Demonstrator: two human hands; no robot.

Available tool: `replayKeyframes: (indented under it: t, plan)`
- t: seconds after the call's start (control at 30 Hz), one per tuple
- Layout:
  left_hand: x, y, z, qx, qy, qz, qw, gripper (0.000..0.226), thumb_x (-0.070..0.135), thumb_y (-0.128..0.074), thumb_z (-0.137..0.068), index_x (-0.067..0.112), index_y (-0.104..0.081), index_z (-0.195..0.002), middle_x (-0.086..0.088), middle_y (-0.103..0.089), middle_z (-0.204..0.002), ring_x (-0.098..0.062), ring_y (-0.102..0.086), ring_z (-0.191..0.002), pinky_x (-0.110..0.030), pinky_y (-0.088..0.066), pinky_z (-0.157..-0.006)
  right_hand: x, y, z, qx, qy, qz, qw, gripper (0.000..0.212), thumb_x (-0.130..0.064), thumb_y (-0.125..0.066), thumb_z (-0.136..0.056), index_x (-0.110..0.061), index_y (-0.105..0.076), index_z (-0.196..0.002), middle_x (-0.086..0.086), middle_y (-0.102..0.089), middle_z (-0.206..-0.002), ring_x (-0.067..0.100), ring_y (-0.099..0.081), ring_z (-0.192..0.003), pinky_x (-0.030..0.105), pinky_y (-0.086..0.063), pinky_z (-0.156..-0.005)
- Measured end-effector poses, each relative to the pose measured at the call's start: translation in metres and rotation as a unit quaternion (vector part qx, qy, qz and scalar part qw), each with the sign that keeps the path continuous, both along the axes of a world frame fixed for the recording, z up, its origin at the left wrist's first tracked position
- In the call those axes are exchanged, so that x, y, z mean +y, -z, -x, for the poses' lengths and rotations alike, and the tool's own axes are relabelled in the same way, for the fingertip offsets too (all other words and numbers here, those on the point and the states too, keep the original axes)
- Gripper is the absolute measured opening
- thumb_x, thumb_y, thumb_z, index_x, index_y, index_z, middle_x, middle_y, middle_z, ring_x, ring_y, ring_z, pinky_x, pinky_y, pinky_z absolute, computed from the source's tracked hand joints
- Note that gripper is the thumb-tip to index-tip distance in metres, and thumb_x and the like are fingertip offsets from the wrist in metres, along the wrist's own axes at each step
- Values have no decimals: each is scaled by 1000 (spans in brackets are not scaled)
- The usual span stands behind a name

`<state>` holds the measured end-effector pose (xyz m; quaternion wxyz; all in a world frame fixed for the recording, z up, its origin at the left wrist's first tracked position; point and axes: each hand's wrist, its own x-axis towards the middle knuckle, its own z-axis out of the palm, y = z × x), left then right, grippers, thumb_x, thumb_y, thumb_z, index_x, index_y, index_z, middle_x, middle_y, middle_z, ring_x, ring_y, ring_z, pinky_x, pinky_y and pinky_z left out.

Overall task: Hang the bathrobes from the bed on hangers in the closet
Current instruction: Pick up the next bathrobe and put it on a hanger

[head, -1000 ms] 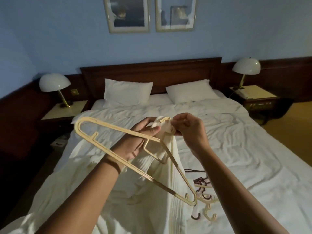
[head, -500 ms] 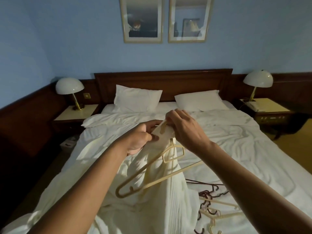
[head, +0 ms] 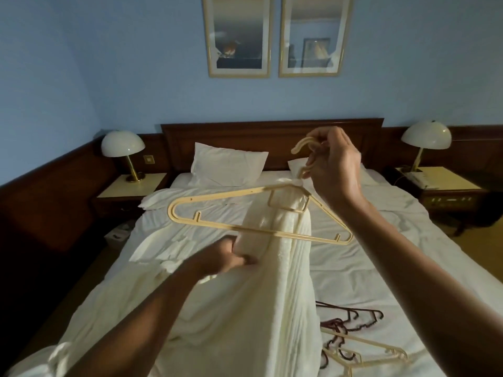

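1. Across the bed [head: 408, 268], nothing large had shifted. The sheets lay rumpled as they had a second earlier, and the closet was nowhere in view.
2. The bathrobe [head: 277, 268] had risen. Half a second before it was bunched between two hands held close together. Now its top hung just under the neck of the hanger, and the rest fell in a long narrow drape onto the bed.
3. The hanger [head: 223, 194] had swung up from dangling below the hands to nearly level. Both its arms stuck out bare on either side of the cloth.
4. The right hand [head: 334, 164] had lifted away, with its fingers curled round the hook and carrying the weight.
5. The left hand [head: 228, 258] had dropped from the collar and now gripped a fold of the robe lower down, below the bottom bar.
6. The spare hangers [head: 362, 346] lay in a tangle on the sheet to the right, as before.
7. My reading is that the robe was caught at one point near the hook, perhaps by a loop, rather than spread over the shoulders. This robe seemed ready to be carried to the closet, unless it first needed draping properly.
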<state>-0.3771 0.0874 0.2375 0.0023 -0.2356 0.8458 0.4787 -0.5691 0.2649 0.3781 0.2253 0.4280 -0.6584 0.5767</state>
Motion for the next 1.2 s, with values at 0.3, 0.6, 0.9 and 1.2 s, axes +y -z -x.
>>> replayKeyframes:
  t: [0.3,0.6,0.9,1.2]
  plan:
    - [-86,-137,-8,201,-285,290,891,20,36,-79,-86,18,-69,-84,-3,-70,-77,-27,-66,-78,-39,-52,-69,-8,3,36,82,105,-226,965,11,-4,-64,-93,-12,-71,-98,7,-65,-101,26,-64,-86,32,-47,-69]
    - [38,-130,8,-63,99,149,982,18,10,-70,-94,20,-72,-108,1,-77,-102,-15,-75,-84,-36,-63,-79,-57,0,17,63,106,-164,979,24,2,-65,-82,-16,-72,-98,4,-66,-103,28,-64,-87,35,-50,-70]
    - [-10,-110,34,93,-73,364,924,26,48,-52,-101,26,-54,-115,-3,-69,-106,-29,-65,-98,-39,-48,-76,-48,-35,-2,100,24,-68,992,16,-4,-67,-91,-15,-74,-100,-5,-69,-94,3,-64,-72,22,-54,-66]
    - [-48,-124,12,223,-219,363,878,29,39,-67,-96,15,-55,-84,-2,-59,-68,-28,-61,-67,-37,-38,-57,-48,77,-28,-23,-1,-211,977,22,-34,-55,-101,-18,-70,-106,1,-70,-107,19,-68,-88,29,-52,-70]
